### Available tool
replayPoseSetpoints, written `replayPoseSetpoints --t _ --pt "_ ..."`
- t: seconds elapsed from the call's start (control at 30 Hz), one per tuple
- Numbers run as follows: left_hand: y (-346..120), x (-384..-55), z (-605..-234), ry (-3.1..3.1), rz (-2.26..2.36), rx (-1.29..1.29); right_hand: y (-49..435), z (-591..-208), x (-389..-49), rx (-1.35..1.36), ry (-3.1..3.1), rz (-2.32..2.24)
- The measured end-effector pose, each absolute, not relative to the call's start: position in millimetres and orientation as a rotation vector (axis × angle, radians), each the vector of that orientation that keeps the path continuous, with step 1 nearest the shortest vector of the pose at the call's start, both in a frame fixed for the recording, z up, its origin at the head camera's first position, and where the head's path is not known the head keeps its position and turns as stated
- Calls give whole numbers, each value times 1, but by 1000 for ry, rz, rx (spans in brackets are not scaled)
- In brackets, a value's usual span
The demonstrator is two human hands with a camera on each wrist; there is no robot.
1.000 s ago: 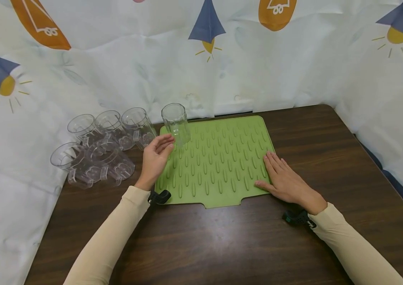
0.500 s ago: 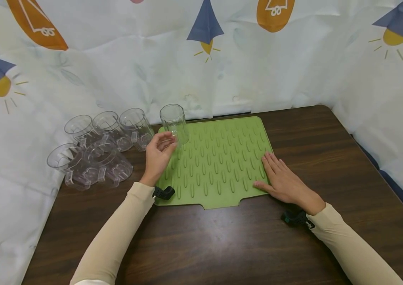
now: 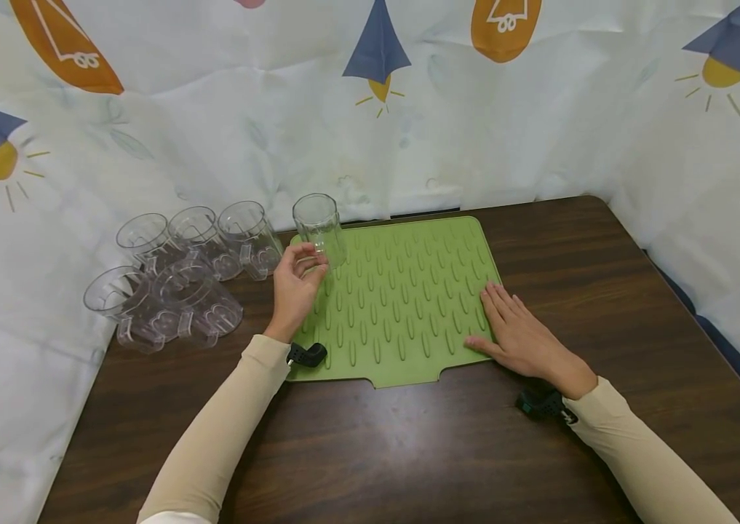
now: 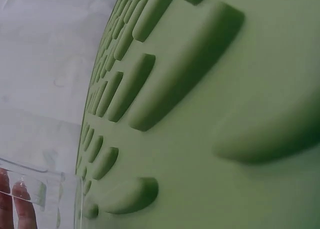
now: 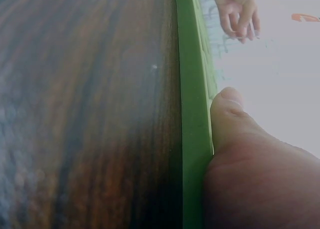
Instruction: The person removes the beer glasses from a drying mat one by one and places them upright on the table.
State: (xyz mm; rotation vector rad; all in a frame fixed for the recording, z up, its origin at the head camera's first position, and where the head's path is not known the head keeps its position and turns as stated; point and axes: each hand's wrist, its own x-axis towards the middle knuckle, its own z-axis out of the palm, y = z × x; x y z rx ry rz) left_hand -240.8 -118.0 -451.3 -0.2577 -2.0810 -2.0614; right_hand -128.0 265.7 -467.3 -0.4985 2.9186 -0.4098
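Observation:
A clear plastic mug [image 3: 319, 225] stands upright on the far left corner of the green ridged mat [image 3: 402, 371]. At its near side, my left hand [image 3: 297, 287] holds the handle between curled fingers and thumb; the handle itself is mostly hidden. In the left wrist view, two fingertips [image 4: 23, 201] show through clear plastic at the lower left. My right hand [image 3: 523, 335] lies flat with straight fingers across the mat's right edge. Its thumb [image 5: 227, 121] rests along the mat's edge in the right wrist view.
Several more clear mugs [image 3: 194, 227] stand upright in two rows left of the mat, close to my left forearm. Dark wood-patterned table [image 3: 402, 451] surrounds the mat. A white printed cloth [image 3: 239, 131] hangs behind and at the sides.
My left hand has moved slightly right, and its fingers have closed in at the mug's handle. The mug, mat and right hand look unmoved; the head view has shifted a little.

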Motion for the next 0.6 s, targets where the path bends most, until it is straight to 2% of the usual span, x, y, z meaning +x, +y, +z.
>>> replayPoseSetpoints --t 0.6 --pt "-115 -239 -448 -2181 -1954 -171 265 -467 -127 -494 2933 -402"
